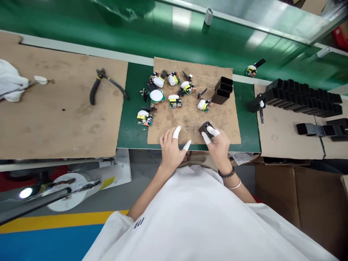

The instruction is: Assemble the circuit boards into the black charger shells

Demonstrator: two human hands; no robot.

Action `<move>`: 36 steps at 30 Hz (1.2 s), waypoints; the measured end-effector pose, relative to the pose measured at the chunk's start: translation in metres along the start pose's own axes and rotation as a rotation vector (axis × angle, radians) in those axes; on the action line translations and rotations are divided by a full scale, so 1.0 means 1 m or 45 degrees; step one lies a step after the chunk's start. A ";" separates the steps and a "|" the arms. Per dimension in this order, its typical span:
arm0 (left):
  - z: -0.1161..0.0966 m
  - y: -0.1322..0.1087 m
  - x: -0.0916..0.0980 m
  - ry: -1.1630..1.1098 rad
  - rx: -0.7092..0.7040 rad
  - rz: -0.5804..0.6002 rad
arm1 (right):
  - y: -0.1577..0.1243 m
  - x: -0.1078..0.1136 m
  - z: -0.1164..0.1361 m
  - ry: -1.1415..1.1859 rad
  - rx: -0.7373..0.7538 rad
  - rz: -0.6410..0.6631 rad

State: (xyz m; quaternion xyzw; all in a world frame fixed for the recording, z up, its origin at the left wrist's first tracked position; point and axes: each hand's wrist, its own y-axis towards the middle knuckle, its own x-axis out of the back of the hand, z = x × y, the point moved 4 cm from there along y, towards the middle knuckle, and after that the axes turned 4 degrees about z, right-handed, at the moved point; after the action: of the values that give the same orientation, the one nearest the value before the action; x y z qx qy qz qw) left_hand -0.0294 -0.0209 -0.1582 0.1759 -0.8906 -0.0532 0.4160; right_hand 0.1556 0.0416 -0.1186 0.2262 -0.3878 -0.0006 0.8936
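My right hand (217, 144), with white finger cots on thumb and forefinger, grips a black plastic housing (206, 129) near the front of the cardboard mat (190, 128). My left hand (173, 145) rests at the mat's front edge, holding nothing, its cotted thumb and forefinger spread apart. Beyond it lie several small circuit boards with white and yellow parts, among them one board (175, 102) straight ahead and another board (145, 117) to the left. One more board (203, 105) lies just past the held housing. A group of upright black housings (222, 90) stands at the mat's right side.
Diagonal cutters (101, 81) lie on the left cardboard (67, 123). Rows of black housings (301, 98) stand on the right cardboard, near a single dark housing (257, 103). One board (251, 70) sits on the back ledge. A metal rail (233, 23) runs behind the bench.
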 end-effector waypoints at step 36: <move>-0.081 0.029 0.034 -0.886 -0.141 0.061 | -0.009 0.016 0.033 1.554 -1.013 0.724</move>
State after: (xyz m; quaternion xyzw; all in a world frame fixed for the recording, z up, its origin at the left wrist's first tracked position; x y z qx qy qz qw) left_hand 0.0037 -0.0017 -0.0743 0.1033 -0.9787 -0.1482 0.0975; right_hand 0.1454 0.0179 -0.0918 -0.2589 0.1585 0.2140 0.9285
